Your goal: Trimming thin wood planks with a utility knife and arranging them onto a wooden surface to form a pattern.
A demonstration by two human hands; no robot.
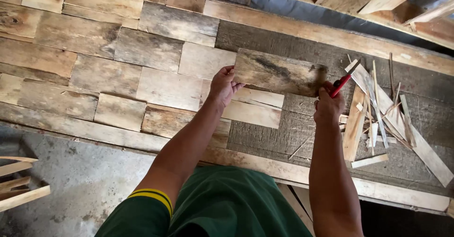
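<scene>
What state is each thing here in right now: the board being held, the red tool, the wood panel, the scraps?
Weathered board: lifted, held at both ends.
Left hand: gripping the board's left end.
Right hand: gripping the right end and the tool.
Red-handled tool: held, pointing up-right.
Wood panel: partly covered with fitted pieces.
Offcuts: scattered loose.

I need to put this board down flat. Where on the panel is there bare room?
Bare dark backing lies between the pale laid pieces and the scrap strips, under the held board. Right of the right hand, offcuts crowd it. The left is fully tiled.
</scene>
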